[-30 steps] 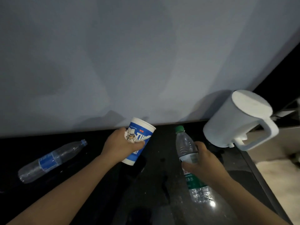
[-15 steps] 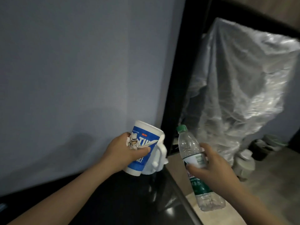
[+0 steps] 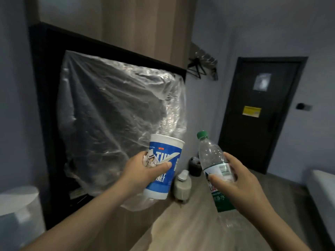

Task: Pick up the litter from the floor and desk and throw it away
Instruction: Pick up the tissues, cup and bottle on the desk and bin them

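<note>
Carrying is the step in hand: the left hand (image 3: 143, 172) has its fingers (image 3: 164, 165) curled round a blue-and-white paper cup (image 3: 163, 178), the right hand (image 3: 237, 180) likewise round a green-capped water bottle (image 3: 211, 156), both held above the wooden floor (image 3: 190, 225). Next, likely, both go to the small dark bin (image 3: 194, 165) ahead. A pale jug (image 3: 183, 186) stands on the floor just before it, beside plastic sheeting (image 3: 112, 120).

Open floor (image 3: 181, 230) is stretching ahead toward the door (image 3: 259, 124). A pale jug (image 3: 182, 187) and a dark bin (image 3: 194, 165) are standing along its left edge, and plastic sheeting (image 3: 112, 115) is bulging in beside them.
</note>
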Available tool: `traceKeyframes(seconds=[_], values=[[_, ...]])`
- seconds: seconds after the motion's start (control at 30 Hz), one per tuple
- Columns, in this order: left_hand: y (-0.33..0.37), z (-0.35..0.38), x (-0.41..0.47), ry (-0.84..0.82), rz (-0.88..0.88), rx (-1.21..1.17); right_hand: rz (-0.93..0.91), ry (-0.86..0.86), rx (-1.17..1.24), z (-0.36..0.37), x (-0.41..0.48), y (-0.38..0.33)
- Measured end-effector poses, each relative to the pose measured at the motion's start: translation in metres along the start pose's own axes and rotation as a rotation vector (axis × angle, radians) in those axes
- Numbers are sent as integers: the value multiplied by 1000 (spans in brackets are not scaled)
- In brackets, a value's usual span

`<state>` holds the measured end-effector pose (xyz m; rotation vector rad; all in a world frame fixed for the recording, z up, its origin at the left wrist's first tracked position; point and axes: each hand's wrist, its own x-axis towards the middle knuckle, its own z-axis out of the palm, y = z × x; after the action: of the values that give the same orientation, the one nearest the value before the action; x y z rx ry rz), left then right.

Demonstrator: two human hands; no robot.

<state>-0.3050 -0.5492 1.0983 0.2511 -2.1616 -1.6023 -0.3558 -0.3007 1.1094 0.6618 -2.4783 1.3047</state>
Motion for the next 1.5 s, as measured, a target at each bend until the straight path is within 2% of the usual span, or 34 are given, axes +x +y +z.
traceKeyframes(seconds=[0.27,0.57,0.87,1.2,1.5], values=[[2,133,111,-179,59,-42,53,137,-79,-69,75,105],[8,247,277,-242,133,-40,121,232,-119,-112,223,196],[-2,398,399,-308,144,-36,236,316,-92,-163,338,339],[0,549,520,-228,81,1,214,209,-23,-228,490,486],[-50,609,656,-151,-6,32,199,113,-2,-198,631,588]])
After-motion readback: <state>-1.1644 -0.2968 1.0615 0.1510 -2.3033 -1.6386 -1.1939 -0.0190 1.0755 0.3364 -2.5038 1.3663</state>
